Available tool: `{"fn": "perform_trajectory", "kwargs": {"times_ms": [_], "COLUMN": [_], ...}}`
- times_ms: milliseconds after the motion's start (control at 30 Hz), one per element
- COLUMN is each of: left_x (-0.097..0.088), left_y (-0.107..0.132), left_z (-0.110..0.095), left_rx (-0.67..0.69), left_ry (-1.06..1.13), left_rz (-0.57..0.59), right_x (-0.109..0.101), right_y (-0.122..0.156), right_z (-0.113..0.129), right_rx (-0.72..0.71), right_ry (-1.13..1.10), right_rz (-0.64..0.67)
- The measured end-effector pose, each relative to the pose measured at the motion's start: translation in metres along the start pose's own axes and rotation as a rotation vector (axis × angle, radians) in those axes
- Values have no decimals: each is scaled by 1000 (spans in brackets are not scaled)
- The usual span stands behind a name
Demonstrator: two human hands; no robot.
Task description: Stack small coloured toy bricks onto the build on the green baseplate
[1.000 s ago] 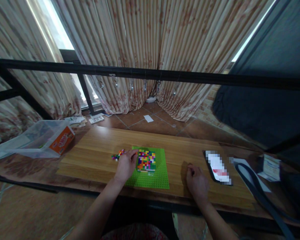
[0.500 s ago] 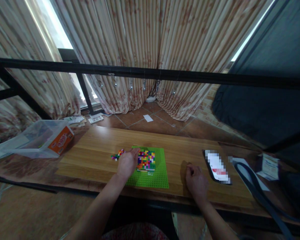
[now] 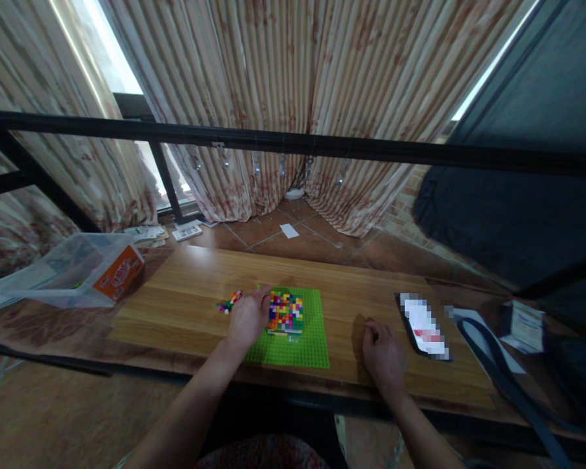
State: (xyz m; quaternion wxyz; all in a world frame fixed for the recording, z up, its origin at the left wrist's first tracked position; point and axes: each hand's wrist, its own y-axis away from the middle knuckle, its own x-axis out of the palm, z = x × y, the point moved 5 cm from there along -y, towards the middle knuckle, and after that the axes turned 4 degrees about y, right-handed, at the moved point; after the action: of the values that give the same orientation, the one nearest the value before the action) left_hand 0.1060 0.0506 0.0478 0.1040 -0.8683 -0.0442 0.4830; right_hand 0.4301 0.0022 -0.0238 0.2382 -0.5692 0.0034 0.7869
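Observation:
A green studded baseplate [image 3: 315,339] lies on the wooden board, bearing a block of small multicoloured building bricks [image 3: 287,312]. My left hand [image 3: 248,319] reaches over the plate's left side, its fingers bunched at the upper left corner of the brick block. Whatever those fingers hold, if anything, is hidden. Left of that hand lies a small pile of loose bricks [image 3: 230,301], partly covered by it. Right of the baseplate, my right hand [image 3: 385,355] rests on the board with its fingers curled in, and nothing shows in it.
A phone [image 3: 424,326] with a blurred screen lies right of my right hand. Beyond it are a dark strap [image 3: 498,365] and a small box [image 3: 523,327]. A clear plastic bin [image 3: 78,286] with an orange label stands at the left. A black rail [image 3: 273,138] crosses behind the table.
My left hand has shifted slightly at the block's upper left corner, its fingertips moving a little. My right hand, the baseplate and the loose pile look the same.

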Motion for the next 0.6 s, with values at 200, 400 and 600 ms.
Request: {"fn": "perform_trajectory", "kwargs": {"times_ms": [200,400,600], "left_x": [3,16,18], "left_y": [-9,-18,-17], "left_z": [13,21,22], "left_rx": [-101,-126,-132], "left_ry": [255,509,540], "left_rz": [-47,-27,-57], "right_x": [1,1,1], "right_y": [0,0,0], "right_z": [-1,-1,0], "right_rx": [19,11,9], "right_ry": [25,18,12], "right_rz": [28,12,19]}}
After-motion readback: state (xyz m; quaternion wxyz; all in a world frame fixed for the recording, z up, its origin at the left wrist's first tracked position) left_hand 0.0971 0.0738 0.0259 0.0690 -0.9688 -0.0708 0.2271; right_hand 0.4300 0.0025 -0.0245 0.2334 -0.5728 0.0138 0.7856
